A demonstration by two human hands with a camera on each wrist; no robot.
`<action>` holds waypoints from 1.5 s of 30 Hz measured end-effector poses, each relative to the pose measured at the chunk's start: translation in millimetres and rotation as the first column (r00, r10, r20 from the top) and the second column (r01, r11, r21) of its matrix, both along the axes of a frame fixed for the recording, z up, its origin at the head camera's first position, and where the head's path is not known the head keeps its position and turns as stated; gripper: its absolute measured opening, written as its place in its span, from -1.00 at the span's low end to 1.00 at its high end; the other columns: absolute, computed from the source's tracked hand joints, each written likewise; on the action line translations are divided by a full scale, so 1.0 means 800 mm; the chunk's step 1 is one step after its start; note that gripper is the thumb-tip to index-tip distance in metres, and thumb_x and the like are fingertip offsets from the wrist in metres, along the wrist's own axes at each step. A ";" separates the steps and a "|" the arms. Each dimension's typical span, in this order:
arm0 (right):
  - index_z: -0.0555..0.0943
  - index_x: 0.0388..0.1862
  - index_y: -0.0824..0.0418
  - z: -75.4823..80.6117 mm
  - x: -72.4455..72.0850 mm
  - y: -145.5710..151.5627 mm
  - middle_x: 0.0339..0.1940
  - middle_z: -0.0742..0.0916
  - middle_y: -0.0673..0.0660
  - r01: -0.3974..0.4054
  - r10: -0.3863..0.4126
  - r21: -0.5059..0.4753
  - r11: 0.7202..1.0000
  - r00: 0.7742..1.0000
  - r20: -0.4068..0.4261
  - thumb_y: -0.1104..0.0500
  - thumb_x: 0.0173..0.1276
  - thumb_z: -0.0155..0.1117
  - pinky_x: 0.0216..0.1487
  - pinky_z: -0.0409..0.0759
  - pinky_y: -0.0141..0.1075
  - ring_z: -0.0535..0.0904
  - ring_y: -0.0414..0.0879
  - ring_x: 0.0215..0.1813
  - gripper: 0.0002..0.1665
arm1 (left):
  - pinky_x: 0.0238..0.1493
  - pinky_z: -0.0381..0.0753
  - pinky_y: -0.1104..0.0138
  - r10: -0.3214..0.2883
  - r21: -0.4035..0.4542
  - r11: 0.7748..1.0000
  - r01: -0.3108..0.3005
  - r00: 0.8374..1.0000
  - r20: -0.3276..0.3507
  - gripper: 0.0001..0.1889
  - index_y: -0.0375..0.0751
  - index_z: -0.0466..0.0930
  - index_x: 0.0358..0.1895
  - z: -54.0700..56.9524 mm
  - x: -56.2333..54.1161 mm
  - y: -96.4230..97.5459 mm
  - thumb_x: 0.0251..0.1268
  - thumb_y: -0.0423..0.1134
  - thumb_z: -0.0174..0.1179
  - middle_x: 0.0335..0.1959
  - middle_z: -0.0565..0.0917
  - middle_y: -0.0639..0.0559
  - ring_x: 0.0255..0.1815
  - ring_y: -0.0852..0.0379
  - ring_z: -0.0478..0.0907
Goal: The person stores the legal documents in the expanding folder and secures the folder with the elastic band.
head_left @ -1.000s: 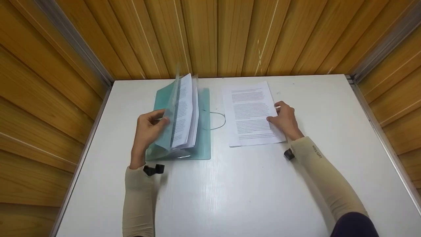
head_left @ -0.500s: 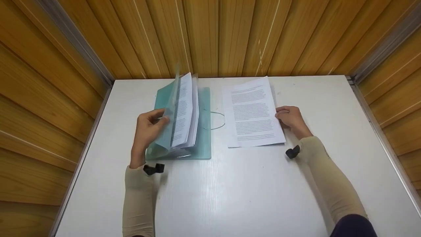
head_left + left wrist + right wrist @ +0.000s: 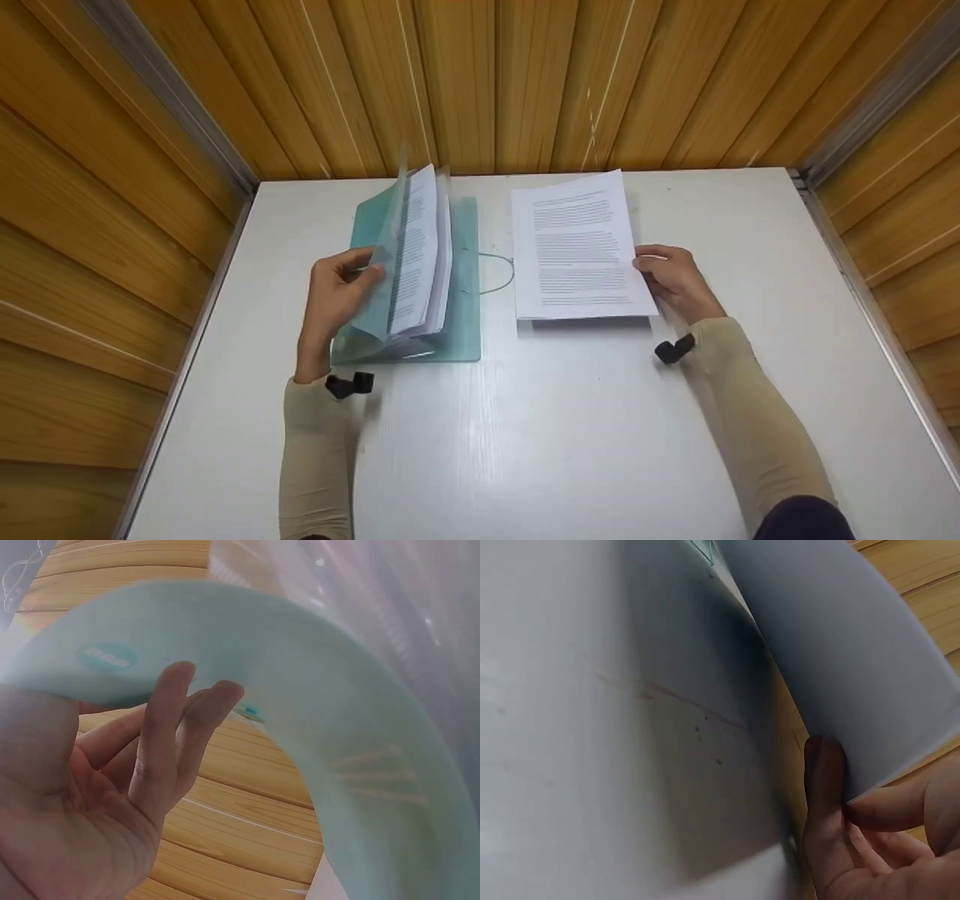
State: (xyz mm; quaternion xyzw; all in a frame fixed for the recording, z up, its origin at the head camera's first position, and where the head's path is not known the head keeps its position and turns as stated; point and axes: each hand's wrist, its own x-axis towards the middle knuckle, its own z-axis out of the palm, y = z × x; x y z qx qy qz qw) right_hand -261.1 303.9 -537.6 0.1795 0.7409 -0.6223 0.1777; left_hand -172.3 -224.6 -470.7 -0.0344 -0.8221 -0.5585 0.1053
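A translucent green folder (image 3: 466, 315) lies on the left of the white table, holding clear sleeves with printed sheets (image 3: 415, 255). My left hand (image 3: 337, 289) pinches its raised front cover (image 3: 262, 637) by the left edge, and the cover bends in an arc in the left wrist view. On the right, my right hand (image 3: 675, 277) pinches the right edge of a stack of printed paper (image 3: 581, 251) between thumb and fingers. The stack is tilted and raised, with its shadow showing on the table below. In the right wrist view the paper (image 3: 840, 652) is seen from its underside.
A thin elastic cord (image 3: 512, 274) loops from the folder's right edge toward the paper. The white table (image 3: 525, 435) meets wood-look panel walls (image 3: 525, 90) at the back and both sides. A small black camera sits at each wrist.
My right hand has shifted its hold on the paper's right edge, moved slightly right and lifted the stack off the table. The left hand and folder have stayed put.
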 end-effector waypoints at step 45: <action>0.46 0.50 0.43 0.022 0.013 -0.074 -0.20 0.82 -0.07 -0.082 0.064 -0.157 0.984 0.991 -0.115 0.35 0.57 0.23 -0.11 0.72 -0.35 0.78 -0.20 -0.16 -0.43 | -0.11 0.70 0.46 -0.020 0.040 0.999 0.019 1.000 0.019 -0.67 -0.34 0.75 0.22 0.001 0.003 0.000 0.45 -0.39 0.32 0.11 0.80 -0.24 -0.10 0.10 0.80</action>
